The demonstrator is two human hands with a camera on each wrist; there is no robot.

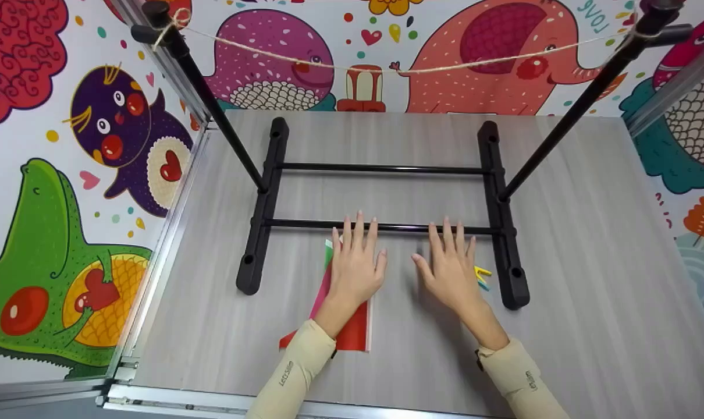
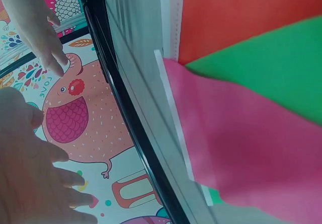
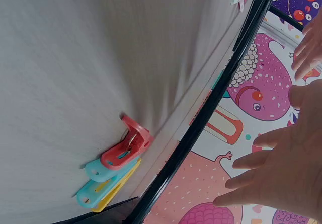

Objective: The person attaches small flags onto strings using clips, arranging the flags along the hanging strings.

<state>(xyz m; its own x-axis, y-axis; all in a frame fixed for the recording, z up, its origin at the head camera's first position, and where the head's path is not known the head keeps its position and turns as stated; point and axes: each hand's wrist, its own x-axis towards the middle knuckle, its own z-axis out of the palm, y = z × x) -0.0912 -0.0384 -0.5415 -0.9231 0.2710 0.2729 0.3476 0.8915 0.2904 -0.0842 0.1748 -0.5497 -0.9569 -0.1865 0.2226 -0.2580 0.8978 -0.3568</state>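
My left hand [image 1: 355, 270] is held with straight, spread fingers above several coloured sheets with white edges. A pink sheet [image 2: 221, 133], a green sheet [image 2: 266, 68] and a red sheet [image 2: 241, 17] overlap; whether they are paper or cloth I cannot tell. My right hand [image 1: 452, 273] is also spread flat, palm down, holding nothing. Plastic clothespins lie beside and partly under it: a red clothespin [image 3: 128, 143], a yellow clothespin [image 3: 115, 186] and blue ones. From the head view, both hands' fingertips overlap the near bar [image 1: 398, 227] of a black stand.
The stand's left foot [image 1: 253, 256] and right foot [image 1: 512, 273] flank the hands. Two posts rise from them, with a string [image 1: 317, 63] tied across the top. Cartoon-printed walls [image 1: 375, 52] surround the grey wood-look table [image 1: 585, 244], which has a metal front edge.
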